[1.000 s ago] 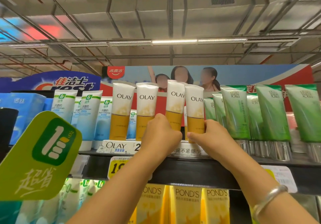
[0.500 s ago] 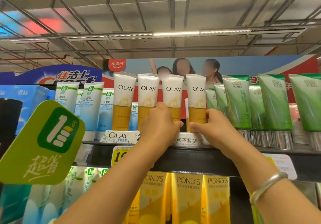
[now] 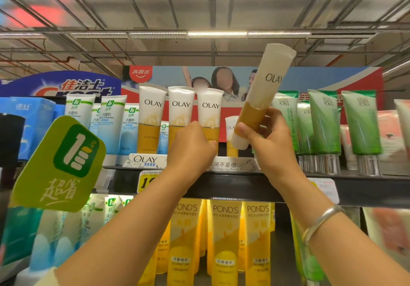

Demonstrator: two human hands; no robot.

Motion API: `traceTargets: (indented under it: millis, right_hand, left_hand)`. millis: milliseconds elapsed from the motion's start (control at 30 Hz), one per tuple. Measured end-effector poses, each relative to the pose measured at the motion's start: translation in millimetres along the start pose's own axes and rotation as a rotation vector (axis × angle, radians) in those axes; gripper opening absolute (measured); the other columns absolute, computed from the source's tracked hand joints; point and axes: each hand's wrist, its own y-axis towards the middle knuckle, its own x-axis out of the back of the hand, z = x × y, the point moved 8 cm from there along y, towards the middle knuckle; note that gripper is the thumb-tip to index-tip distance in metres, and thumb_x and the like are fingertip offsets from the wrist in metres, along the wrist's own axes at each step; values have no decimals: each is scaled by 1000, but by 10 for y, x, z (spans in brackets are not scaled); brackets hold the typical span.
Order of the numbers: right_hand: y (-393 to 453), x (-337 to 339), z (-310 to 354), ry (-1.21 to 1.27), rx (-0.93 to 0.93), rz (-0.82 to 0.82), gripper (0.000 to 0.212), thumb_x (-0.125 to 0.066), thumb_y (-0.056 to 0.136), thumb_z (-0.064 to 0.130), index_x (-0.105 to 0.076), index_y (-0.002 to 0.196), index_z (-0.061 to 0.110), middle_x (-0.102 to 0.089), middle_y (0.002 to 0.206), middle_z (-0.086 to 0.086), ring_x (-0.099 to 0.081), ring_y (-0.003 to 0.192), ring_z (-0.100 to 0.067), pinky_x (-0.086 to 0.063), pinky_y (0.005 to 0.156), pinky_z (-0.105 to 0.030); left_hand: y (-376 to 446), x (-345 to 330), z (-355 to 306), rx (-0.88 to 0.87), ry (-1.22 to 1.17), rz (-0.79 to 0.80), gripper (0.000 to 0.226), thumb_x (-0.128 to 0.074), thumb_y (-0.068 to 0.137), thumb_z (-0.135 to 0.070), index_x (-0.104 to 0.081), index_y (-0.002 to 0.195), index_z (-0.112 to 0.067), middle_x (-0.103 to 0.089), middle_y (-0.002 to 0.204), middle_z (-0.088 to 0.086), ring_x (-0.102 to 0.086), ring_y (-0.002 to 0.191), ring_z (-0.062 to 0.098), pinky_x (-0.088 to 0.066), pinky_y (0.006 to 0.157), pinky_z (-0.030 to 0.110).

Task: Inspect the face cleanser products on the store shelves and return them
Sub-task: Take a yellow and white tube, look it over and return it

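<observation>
Head view: right hand (image 3: 269,139) fingers are curling round the lower part of a tilted Olay tube (image 3: 261,92), holding it above the shelf (image 3: 221,183). Left hand (image 3: 190,150) fingers are curling against the standing Olay tubes (image 3: 180,110) further left; grip uncertain.

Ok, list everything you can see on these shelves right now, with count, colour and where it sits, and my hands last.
Lifted Olay tube: one, white and amber, tilted above the top shelf in the right hand.
Shelved Olay tubes: three in front, white and amber, top shelf centre; one more stands behind.
Face cleaner tubes: several, white and blue, top shelf left.
Green tubes: several, silver caps, top shelf right.
Pond's tubes: several, yellow, lower shelf centre.
Promo tag: one, green, left foreground.
Bracelet: one, silver, right wrist.
Left hand: on the front Olay tubes; grip hidden.
Right hand: grips the lifted tube's lower part.
</observation>
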Motion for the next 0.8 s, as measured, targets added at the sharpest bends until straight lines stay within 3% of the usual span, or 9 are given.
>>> traceTargets:
  millis: [100, 200, 300, 367, 533, 700, 800]
  right_hand:
    - [-143, 81, 183, 91, 41, -5, 32, -68, 83, 13, -48, 102, 30, -60, 98, 13, -61, 82, 11, -46, 66, -4]
    - [-352, 189, 338, 129, 33, -4, 28, -69, 82, 19, -51, 100, 30, -63, 99, 10, -62, 84, 6, -48, 70, -9]
    - [-664, 279, 412, 169, -51, 36, 34, -68, 73, 35, -54, 103, 30, -65, 100, 8, -64, 87, 0, -51, 72, -15]
    - [-907, 337, 431, 199, -107, 62, 41, -66, 68, 38, -56, 105, 25, -67, 98, 5, -65, 85, -2, -51, 70, -15]
    - [-1558, 492, 366, 316, -272, 71, 40, -68, 64, 29, -60, 101, 15, -71, 83, 7, -66, 77, -5, -51, 66, -16]
    - [-2234, 645, 316, 399, -512, 114, 56, -73, 57, 36, -61, 107, 15, -73, 93, -3, -69, 88, -15, -54, 71, -21]
    - [-2566, 792, 368, 406, -599, 94, 57, -75, 53, 38, -62, 105, 16, -73, 91, -2, -69, 87, -15, -54, 71, -20]
  left_hand:
    - [-162, 173, -93, -47, -92, -82, 34, -60, 87, -25, -56, 119, -13, -62, 105, 3, -57, 100, 20, -42, 74, 24]
    - [-477, 268, -143, -48, -292, -102, 22, -61, 88, -25, -62, 109, -20, -60, 91, -11, -56, 84, 6, -38, 63, 11]
    - [-867, 274, -162, -15, -527, -62, 7, -61, 88, -21, -64, 88, -26, -65, 85, -13, -65, 81, 8, -53, 73, 26]
    - [-1125, 227, -140, 47, -658, -23, 13, -62, 88, -17, -65, 82, -28, -69, 83, -8, -68, 78, 11, -55, 74, 31]
    - [-1827, 5, -93, 232, -869, 127, 13, -60, 89, -15, -66, 81, -23, -69, 81, -3, -67, 71, 5, -56, 67, 23]
    - [-2575, -208, -95, 450, -1015, 226, 11, -58, 88, -19, -68, 84, -16, -72, 78, -1, -67, 70, 8, -54, 57, 19]
    - [-3052, -318, -147, 592, -1124, 290, 22, -58, 84, -29, -73, 72, -19, -74, 77, 0, -68, 70, 7, -54, 59, 20]
